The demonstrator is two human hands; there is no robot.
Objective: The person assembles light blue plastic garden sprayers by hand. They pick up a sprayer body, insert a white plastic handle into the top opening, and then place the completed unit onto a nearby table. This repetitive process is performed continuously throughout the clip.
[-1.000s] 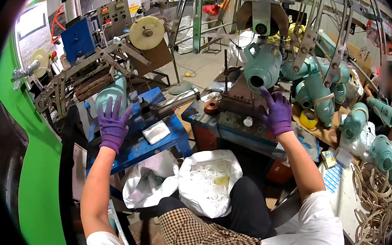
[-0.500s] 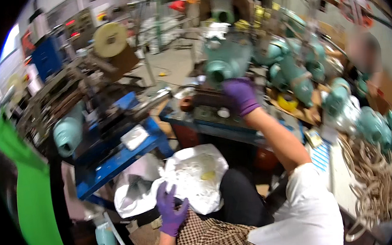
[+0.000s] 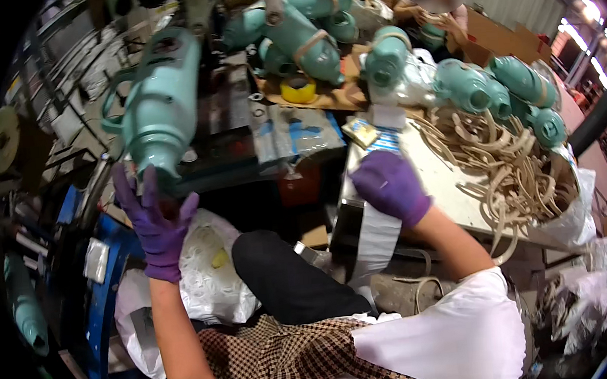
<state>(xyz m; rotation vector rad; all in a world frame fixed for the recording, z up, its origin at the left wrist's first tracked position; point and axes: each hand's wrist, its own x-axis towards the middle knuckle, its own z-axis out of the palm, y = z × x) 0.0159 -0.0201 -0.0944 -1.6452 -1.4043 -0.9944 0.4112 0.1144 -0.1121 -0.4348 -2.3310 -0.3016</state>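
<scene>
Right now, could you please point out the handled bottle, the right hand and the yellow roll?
Handled bottle (image 3: 164,100), head view: mid-body.
Right hand (image 3: 391,187), head view: back of the glove.
Yellow roll (image 3: 299,94), head view: front outer side.

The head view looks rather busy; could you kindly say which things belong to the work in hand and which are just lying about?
Likely in use:
turquoise jug, by the left hand
white strip, by the right hand

Seemingly lying about:
yellow tape roll
small yellow packet
crumpled white plastic

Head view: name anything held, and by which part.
Left hand: spread open at the teal flask's neck, no grip visible. Right hand: over the white strip; hold cannot be told.
</scene>
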